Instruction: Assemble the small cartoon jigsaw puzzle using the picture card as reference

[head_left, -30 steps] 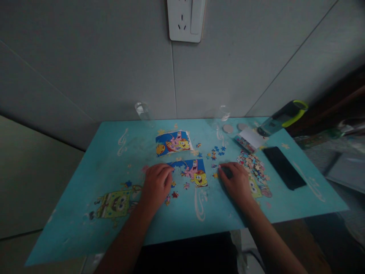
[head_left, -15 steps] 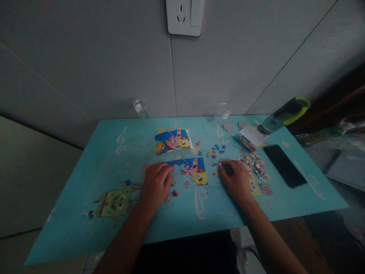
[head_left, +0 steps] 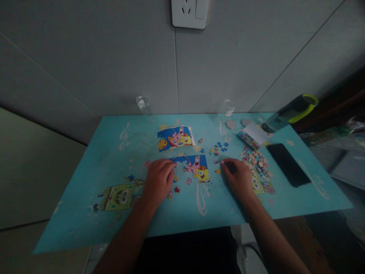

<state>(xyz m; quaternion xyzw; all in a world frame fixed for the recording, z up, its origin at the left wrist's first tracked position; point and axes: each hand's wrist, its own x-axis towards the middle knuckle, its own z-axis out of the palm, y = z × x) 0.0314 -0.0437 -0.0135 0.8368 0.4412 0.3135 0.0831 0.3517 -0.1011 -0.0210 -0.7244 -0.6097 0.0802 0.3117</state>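
Note:
A partly joined jigsaw puzzle (head_left: 202, 167) with a blue border and cartoon figures lies flat at the middle of the table. At its left side rests my left hand (head_left: 160, 176), fingers curled together and covering that edge; what they hold, if anything, is hidden. My right hand (head_left: 238, 178) is to the right of the puzzle, thumb and forefinger pinched on a small puzzle piece (head_left: 222, 162). Several loose pieces lie around, among them a red piece (head_left: 177, 189) and a pink piece (head_left: 188, 181). Behind the puzzle lies a matching picture card (head_left: 175, 138).
A heap of puzzle pieces (head_left: 258, 161) spreads right of my right hand, beside a black phone (head_left: 288, 165). Farther back are a small box (head_left: 251, 137), a water bottle (head_left: 285, 114), two round lids (head_left: 231, 124) and clear containers (head_left: 144, 104). The turquoise table (head_left: 85, 213) meets a grey wall.
The whole view has shifted slightly, so everything appears a little higher and to the right. Both hands stay at nearly the same places on the table.

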